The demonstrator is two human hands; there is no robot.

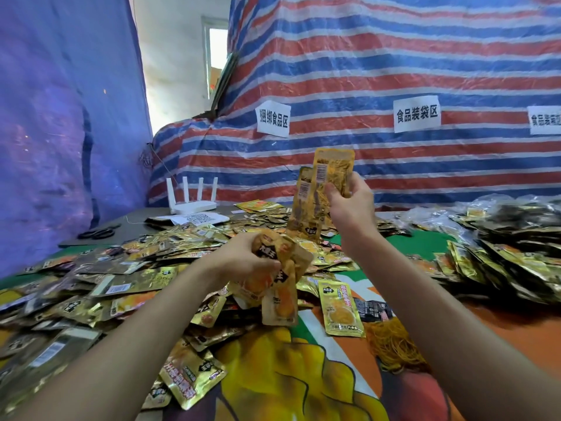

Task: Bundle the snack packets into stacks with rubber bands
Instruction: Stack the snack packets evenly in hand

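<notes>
Left grip (239, 262) clutches hanging packets (280, 302), right grip (352, 208) pinches upright packets (332, 168); the slippery foil may slide out unaligned.

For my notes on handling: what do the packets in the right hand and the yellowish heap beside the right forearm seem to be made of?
The packets in the right hand look like glossy metallised plastic film: gold sheen, glints, flat sealed edges. The heap is probably matte rubber bands: fine tangled yellowish loops.

Bare forearms (136, 344), a bare left hand (243, 262) and bare right hand (352, 208).
</notes>
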